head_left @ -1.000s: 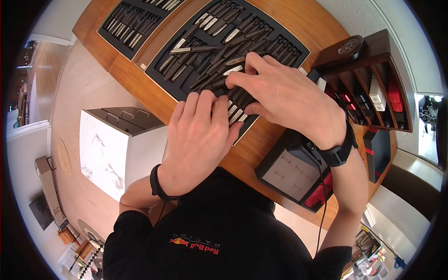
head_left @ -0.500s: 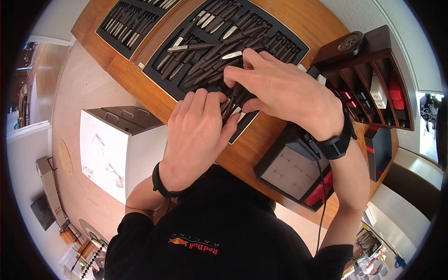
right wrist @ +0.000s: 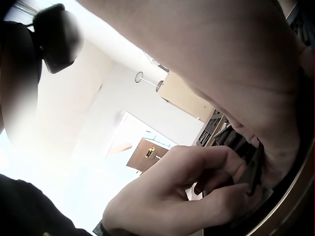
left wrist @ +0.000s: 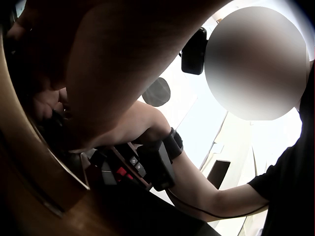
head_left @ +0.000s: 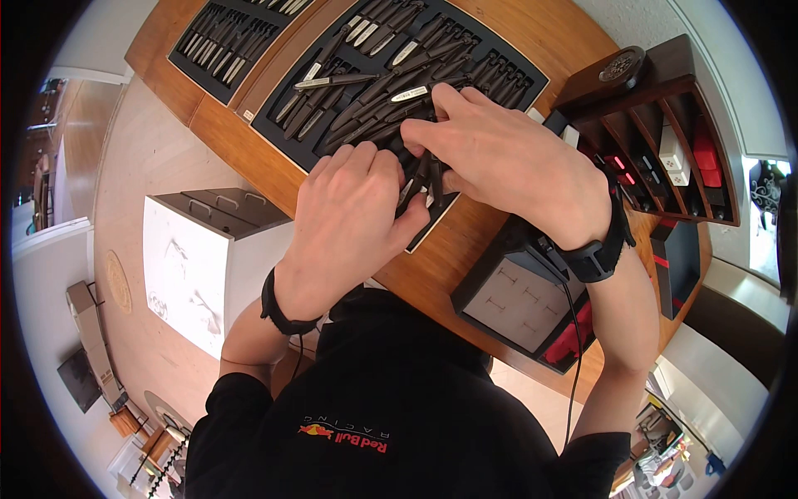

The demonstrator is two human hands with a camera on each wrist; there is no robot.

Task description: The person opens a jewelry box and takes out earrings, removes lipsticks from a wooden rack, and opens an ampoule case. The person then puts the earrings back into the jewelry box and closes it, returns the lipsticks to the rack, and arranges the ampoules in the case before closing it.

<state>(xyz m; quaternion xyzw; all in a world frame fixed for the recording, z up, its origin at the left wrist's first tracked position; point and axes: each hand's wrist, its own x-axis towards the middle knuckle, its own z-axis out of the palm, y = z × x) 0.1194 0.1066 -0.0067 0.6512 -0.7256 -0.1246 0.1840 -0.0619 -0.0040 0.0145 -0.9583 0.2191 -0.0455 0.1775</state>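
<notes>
1. Position. The slim dark pieces point(head_left: 366, 108) lie heaped and crossed at the middle of the tray point(head_left: 270, 125), which sits along the front edge of the desk point(head_left: 416, 279). Work at the tray's front right corner.

2. Left hand point(head_left: 349, 216). Your thumb and forefinger pinch a dark piece point(right wrist: 254, 169); the other fingers bend over the tray's front edge.

3. Right hand point(head_left: 515, 166). Your fingers are bent, with dark pieces between thumb and forefinger; how many cannot be told.

4. Handling. Your step appears to be straightening these pieces. Align them side by side before releasing, and keep pale ends facing one way. Lift crossed pieces singly; dragging could disturb neighbours.

5. Markings. Your black shirt point(head_left: 391, 399) reads "Red Bull Racing", inverted in the head view. Lettering on the pale plates point(head_left: 410, 94) is too small to read.
</notes>
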